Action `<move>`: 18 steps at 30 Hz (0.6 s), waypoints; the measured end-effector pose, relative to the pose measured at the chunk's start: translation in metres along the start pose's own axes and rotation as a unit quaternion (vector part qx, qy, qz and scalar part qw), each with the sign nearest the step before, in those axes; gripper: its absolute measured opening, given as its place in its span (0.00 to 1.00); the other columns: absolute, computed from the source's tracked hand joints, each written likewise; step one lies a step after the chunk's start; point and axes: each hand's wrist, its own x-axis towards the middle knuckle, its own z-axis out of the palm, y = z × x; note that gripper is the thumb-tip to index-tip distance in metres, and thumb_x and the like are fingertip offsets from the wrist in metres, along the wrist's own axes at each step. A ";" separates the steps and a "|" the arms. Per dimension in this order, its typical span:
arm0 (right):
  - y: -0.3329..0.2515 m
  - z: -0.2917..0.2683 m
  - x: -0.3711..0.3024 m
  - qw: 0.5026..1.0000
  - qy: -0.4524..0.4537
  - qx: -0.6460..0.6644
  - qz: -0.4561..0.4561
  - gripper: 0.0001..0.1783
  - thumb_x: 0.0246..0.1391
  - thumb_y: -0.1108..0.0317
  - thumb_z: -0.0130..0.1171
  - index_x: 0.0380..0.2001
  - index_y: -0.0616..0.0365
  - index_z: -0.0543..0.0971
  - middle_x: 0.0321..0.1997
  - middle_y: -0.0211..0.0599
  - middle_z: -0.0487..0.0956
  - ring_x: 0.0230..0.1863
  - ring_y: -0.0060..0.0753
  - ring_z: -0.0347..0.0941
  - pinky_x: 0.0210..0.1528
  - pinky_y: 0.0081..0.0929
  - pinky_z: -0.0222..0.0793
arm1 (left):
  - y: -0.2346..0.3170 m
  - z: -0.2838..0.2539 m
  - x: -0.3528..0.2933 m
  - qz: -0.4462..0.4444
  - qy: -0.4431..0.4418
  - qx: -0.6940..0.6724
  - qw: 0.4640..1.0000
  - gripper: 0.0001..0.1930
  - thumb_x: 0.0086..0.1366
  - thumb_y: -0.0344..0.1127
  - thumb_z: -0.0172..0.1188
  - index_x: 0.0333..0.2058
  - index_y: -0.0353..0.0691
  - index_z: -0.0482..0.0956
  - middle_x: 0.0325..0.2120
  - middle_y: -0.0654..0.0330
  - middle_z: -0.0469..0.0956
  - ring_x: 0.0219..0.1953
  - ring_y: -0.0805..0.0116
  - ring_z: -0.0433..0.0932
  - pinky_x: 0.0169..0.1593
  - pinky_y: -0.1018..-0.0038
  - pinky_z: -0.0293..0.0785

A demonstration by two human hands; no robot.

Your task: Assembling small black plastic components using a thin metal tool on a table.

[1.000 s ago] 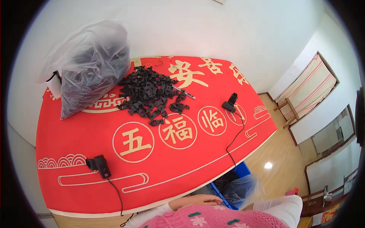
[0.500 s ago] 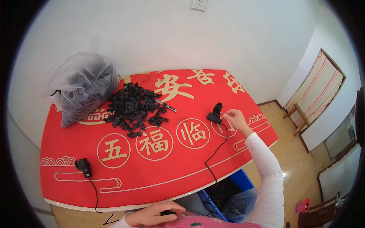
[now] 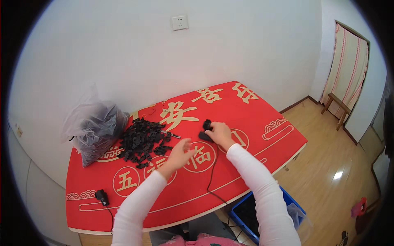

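Observation:
My right hand [image 3: 220, 135] is closed on a black webcam-like device [image 3: 204, 135] over the right half of the red table cover [image 3: 262, 110]. Fingers cover part of the device, and its thin black cable [image 3: 212, 174] runs toward me and over the table's front edge. To its left, my left hand [image 3: 180, 155] hovers over the cover with fingers apart, holding nothing that I can see. Beyond that hand lies a heap of small black plastic clips [image 3: 141, 137]. A slim silver-and-black tool [image 3: 170, 134] rests against the heap's right side.
At the table's far left stands a clear plastic bag [image 3: 96, 127] full of dark parts. A second black corded device [image 3: 102, 197] lies near the front left edge. Below the table's front right sits a blue bin [image 3: 240, 215] with black items. A wooden stool [image 3: 337, 108] stands by a curtained doorway.
My left hand has risen from my lap to above the table. My right hand has gone from touching the device's side to gripping it. The view has shifted.

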 end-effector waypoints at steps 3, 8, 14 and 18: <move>0.003 0.015 -0.015 0.999 -0.039 0.014 -0.026 0.15 0.49 0.61 0.58 0.40 0.53 0.78 0.33 0.48 0.80 0.37 0.50 0.77 0.40 0.44 0.72 | -0.025 0.037 0.046 0.038 0.053 0.071 0.995 0.34 0.51 0.37 0.66 0.56 0.33 0.63 0.46 0.47 0.73 0.49 0.56 0.72 0.52 0.66 0.70; 0.013 0.024 -0.034 0.997 -0.022 0.071 -0.034 0.18 0.54 0.67 0.51 0.49 0.49 0.74 0.31 0.48 0.79 0.34 0.50 0.76 0.37 0.43 0.72 | -0.040 0.055 0.073 0.154 0.120 0.248 0.949 0.39 0.43 0.39 0.69 0.54 0.34 0.63 0.44 0.46 0.73 0.51 0.48 0.69 0.55 0.61 0.67; -0.006 0.011 -0.029 0.993 -0.093 0.038 -0.062 0.19 0.56 0.69 0.47 0.52 0.49 0.73 0.33 0.49 0.78 0.36 0.51 0.75 0.37 0.42 0.71 | -0.022 0.029 0.067 0.061 0.016 0.245 0.967 0.41 0.40 0.38 0.71 0.53 0.34 0.61 0.39 0.47 0.75 0.48 0.48 0.71 0.52 0.60 0.68; -0.045 -0.006 -0.041 0.984 -0.102 0.004 -0.148 0.18 0.55 0.70 0.48 0.50 0.52 0.73 0.36 0.48 0.78 0.38 0.50 0.75 0.38 0.43 0.70 | -0.023 0.000 0.038 0.114 0.038 0.198 0.973 0.35 0.41 0.38 0.72 0.48 0.35 0.66 0.36 0.51 0.75 0.43 0.51 0.73 0.47 0.61 0.70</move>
